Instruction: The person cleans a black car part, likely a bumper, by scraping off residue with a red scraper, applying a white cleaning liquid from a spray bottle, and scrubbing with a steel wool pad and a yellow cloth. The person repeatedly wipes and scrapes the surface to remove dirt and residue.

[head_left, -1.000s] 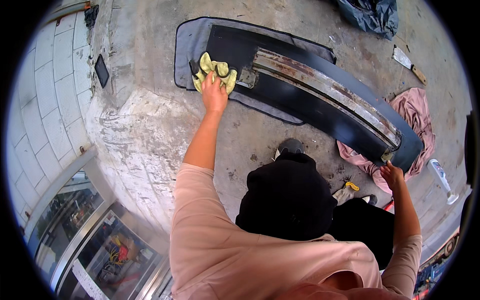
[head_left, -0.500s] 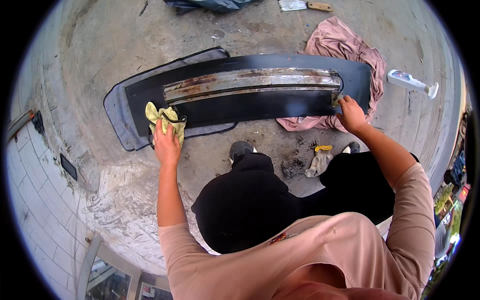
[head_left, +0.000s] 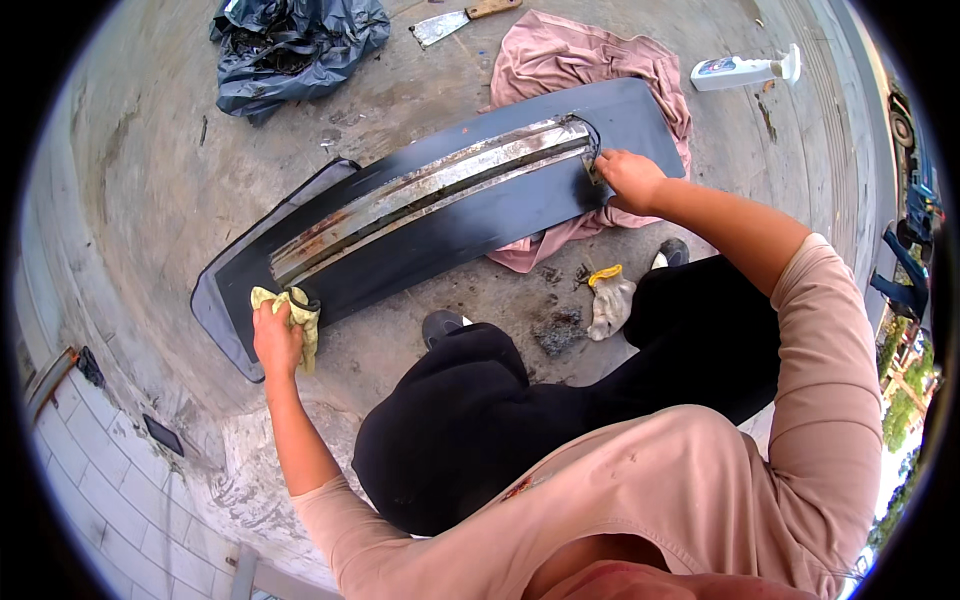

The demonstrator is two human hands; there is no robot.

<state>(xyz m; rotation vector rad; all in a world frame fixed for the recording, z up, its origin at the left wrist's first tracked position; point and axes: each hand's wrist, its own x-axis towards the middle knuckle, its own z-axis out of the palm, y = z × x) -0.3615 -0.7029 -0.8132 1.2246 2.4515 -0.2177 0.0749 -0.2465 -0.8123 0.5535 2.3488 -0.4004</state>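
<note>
A long, slightly curved dark panel point(head_left: 455, 258) lies slantwise in front of me, with a rust-stained metal channel point(head_left: 430, 195) along its middle. My left hand point(head_left: 277, 340) is closed on a crumpled yellow cloth point(head_left: 306, 318), bunched against the panel's near left corner. At the channel's right end, my right hand point(head_left: 632, 182) grips the panel by the opening, its fingertips partly hidden. A dark cable point(head_left: 597, 135) loops beside those fingers. Beneath the panel's left end shows a grey mat point(head_left: 212, 308) with black edging; a pink cloth point(head_left: 560, 50) lies under its right end.
A white spray bottle point(head_left: 735, 72) lies at the far right. Toward the back are a scraper point(head_left: 440, 27) with a wooden handle and a crumpled dark plastic bag point(head_left: 300, 55). Near my feet lie a whitish glove point(head_left: 612, 305) with a yellow cuff and a dark scouring wad point(head_left: 560, 332).
My view has turned, so the panel now slants up to the right. The panel has shifted over the mat, covering its near right part. Both hands keep their places on the panel.
</note>
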